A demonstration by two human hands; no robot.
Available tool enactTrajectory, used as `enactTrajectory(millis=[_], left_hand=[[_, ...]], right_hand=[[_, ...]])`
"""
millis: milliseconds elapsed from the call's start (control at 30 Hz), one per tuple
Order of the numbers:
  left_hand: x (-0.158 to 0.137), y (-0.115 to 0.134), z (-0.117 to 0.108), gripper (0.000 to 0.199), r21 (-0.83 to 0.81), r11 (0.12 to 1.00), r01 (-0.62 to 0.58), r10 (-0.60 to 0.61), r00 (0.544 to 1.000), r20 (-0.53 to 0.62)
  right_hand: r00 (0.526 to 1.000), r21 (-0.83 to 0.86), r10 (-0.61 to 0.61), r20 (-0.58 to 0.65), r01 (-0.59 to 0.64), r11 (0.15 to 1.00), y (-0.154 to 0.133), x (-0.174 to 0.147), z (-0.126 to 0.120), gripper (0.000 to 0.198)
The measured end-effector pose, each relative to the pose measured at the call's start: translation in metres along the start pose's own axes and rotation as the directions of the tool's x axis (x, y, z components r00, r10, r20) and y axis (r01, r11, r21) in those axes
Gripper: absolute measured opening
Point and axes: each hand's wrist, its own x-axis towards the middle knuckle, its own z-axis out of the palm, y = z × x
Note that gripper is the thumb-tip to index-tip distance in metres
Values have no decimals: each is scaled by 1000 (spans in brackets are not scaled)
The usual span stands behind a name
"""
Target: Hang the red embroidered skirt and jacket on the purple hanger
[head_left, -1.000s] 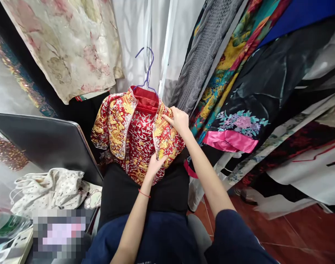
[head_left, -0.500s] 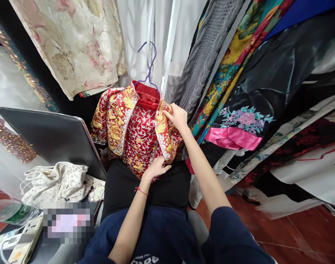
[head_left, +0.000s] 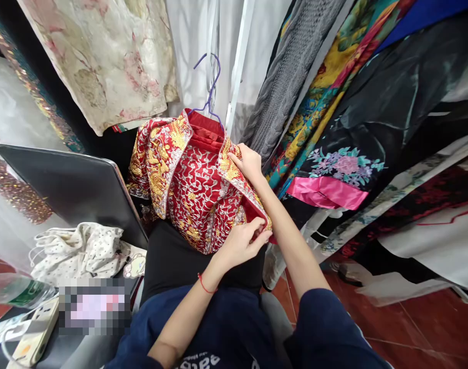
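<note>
A small red jacket [head_left: 161,164] with gold and silver embroidery hangs on a purple wire hanger [head_left: 211,92], its lower part resting against my black-clad lap. Under its open fronts shows a red garment [head_left: 195,189] with silver vine patterning. My right hand [head_left: 249,163] grips the jacket's front at the shoulder on the right side, thumb on the outside. Lower down, my left hand [head_left: 243,241] pinches the bottom corner of that same front panel and holds it away from the inner garment, so some plain red lining shows. A red string circles my left wrist.
A dark chair back or panel [head_left: 68,179] leans at the left, beside a dotted white cloth bag [head_left: 80,251]. A plastic bottle [head_left: 19,289] and a power strip [head_left: 38,328] lie lower left. Several garments, including a grey cable knit [head_left: 295,66], hang at the right.
My left hand has moved right from the lower front and taken hold of the panel's bottom corner, pulling it outward to the right. My right hand keeps its grip at the shoulder.
</note>
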Motion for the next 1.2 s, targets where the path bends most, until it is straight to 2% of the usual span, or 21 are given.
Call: enactTrajectory(millis=[67,133,200,300,367,467,567,633,700,800,933,1067,1133,1200], left_hand=[[2,-15,2,16,40,999,-12,9,997,76],[3,-35,2,18,161,987,-10,-13,990,140],[4,-53,1,24,230,973,-11,-28,985,168],[4,-75,-1,32,230,973,-1,-38,985,167],[4,-89,1,40,277,956,90,-132,982,136],[2,-113,10,50,364,891,270,-312,948,60],[-2,-134,17,39,418,837,354,-398,917,21],[-4,-141,15,32,456,810,368,-420,908,13],[-5,-139,8,24,482,810,334,-401,915,40],[-3,-121,-4,16,484,843,235,-325,939,111],[-3,-80,-14,29,474,866,157,-231,968,101],[-12,-44,-28,35,411,904,120,-90,992,-92],[-16,-37,-41,38,379,911,165,-88,973,-212],[-18,-40,-55,37,375,892,254,-143,943,-300]], right_hand=[[1000,-5,-7,0,7,1000,1,1,-2,66],[1000,-5,-22,-3,22,1000,3,1,-4,67],[999,-7,-34,-5,34,999,4,1,-6,68],[999,-9,-32,-14,32,999,6,2,-6,68],[999,-3,-19,-27,19,1000,5,1,-4,69],[999,13,-6,-34,6,1000,3,1,-3,68],[1000,7,-5,-23,5,1000,2,0,-5,69],[1000,-8,-5,-21,5,1000,1,0,-6,69],[1000,-14,-6,-25,6,1000,2,0,-5,69],[1000,-8,-6,-31,6,1000,3,1,-3,69],[999,8,2,-42,-1,1000,5,2,2,69],[999,34,-1,-42,2,999,3,1,4,69],[999,45,2,-38,0,999,2,1,4,68],[999,53,4,-42,-2,999,2,1,3,67]])
